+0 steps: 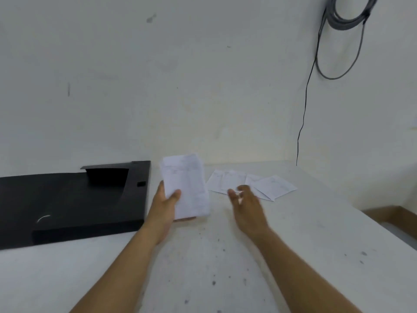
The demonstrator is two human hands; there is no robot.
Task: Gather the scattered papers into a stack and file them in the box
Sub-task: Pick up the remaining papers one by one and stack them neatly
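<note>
My left hand [165, 205] holds a small stack of white printed papers [187, 186] upright above the table, thumb across the front. Several more white papers [270, 187] lie fanned out flat on the white table [203, 267] to the right of the stack. My right hand [244, 203] hovers over the near edge of those loose sheets with fingers apart and holds nothing. A black file box [67, 204] lies open and flat on the table to the left of my left hand.
A white wall rises right behind the table. Grey coiled cable [347, 16] hangs on the wall at the upper right, and a thin black wire [304, 114] drops to the table's back edge. A brown cardboard box [392, 216] sits beyond the table's right edge.
</note>
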